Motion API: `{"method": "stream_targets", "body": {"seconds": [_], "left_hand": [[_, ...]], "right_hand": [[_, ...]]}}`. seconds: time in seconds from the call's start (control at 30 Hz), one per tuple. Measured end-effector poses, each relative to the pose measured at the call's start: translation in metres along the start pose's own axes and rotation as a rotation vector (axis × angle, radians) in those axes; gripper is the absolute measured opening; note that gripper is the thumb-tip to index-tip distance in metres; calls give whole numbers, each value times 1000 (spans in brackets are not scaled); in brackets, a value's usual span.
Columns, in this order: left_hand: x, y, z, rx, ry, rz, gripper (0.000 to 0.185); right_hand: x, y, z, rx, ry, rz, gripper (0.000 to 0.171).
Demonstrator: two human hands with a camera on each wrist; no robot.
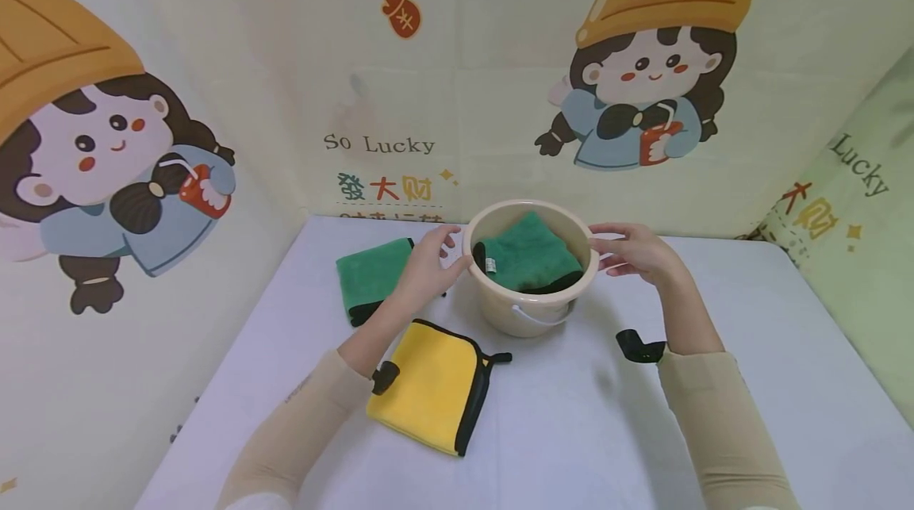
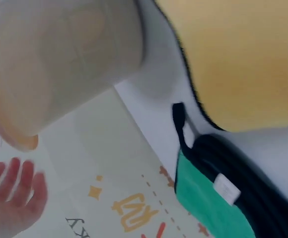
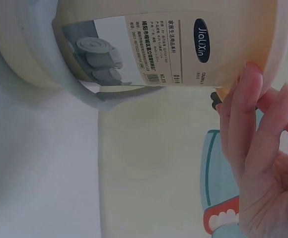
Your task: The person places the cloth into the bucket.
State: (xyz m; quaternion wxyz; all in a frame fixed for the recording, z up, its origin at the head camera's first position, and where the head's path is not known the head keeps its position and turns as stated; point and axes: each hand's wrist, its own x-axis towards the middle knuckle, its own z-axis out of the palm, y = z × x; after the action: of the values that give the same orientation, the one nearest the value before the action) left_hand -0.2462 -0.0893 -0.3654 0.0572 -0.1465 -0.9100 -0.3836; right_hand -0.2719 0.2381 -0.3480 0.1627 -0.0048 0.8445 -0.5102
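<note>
Both hands reach forward with wrists level: the left hand (image 1: 427,264) rests relaxed fingers against the near-left rim of the beige bucket (image 1: 530,314), the right hand (image 1: 634,251) touches the opposite rim, fingers loosely extended, gripping nothing. Between them a green towel (image 1: 531,255) sits inside; a yellow towel (image 1: 428,383) lies under the left forearm

Bucket (image 1: 528,312): cream plastic, upright, centre of the head frame, handle hanging down its front. Green cloth (image 1: 531,256): black-edged, crumpled inside, white tag showing.
</note>
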Motion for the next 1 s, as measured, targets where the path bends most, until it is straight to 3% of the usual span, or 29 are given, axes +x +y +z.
{"method": "stream_targets", "body": {"seconds": [0.2,0.27,0.33,0.53,0.7,1.0], "left_hand": [[-32,-16,-4,561,132,421,54],[-43,-24,-5,672,141,510,59],[-55,-33,-6,728,126,554,63],[-89,-54,-6,744,35,586,75],[-113,-67,-4,747,-107,544,79],[-135,-83,-1,766,-315,498,83]], "right_hand": [[0,0,1,-2,3,-5,61],[-1,0,1,-4,3,-2,60],[-1,0,1,-4,2,0,60],[-1,-1,1,2,-1,-4,60],[-2,-1,1,0,4,-1,59],[-2,-1,2,-1,5,4,60]]}}
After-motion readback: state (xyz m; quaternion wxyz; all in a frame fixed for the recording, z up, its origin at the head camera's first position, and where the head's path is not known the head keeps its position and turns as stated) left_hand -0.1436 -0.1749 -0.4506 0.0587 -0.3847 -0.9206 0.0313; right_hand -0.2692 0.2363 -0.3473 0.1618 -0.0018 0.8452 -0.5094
